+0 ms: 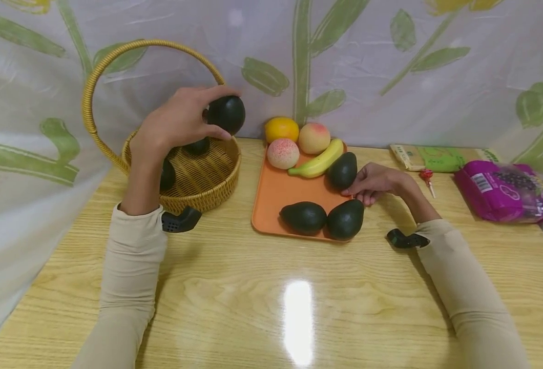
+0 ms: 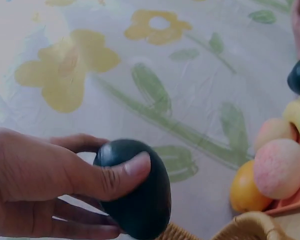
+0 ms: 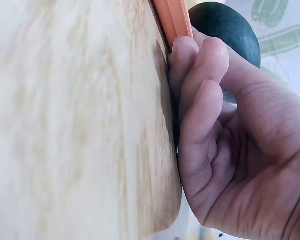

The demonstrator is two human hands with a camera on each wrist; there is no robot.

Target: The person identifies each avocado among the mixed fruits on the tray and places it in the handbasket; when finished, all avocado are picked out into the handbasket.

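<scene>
High over the right side of the wicker basket (image 1: 216,199), my left hand (image 1: 176,119) grips a dark green avocado (image 1: 227,114) between thumb and fingers. In the left wrist view the thumb lies across that avocado (image 2: 140,205). Two dark avocados (image 1: 197,147) show inside the basket, partly hidden by my left arm. My right hand (image 1: 377,182) pinches the right edge of the orange tray (image 1: 287,197), fingers curled at its rim in the right wrist view. Right beside the thumb sits another avocado (image 1: 342,171). Two more avocados (image 1: 305,217) lie along the tray's front edge.
At the tray's back are a banana (image 1: 319,161), two peaches (image 1: 284,153) and an orange-yellow fruit (image 1: 282,129). A red lollipop (image 1: 426,177), a green-and-brown packet (image 1: 442,158) and a purple bag (image 1: 511,192) lie to the right. The basket's tall handle (image 1: 88,102) arches up behind my left hand.
</scene>
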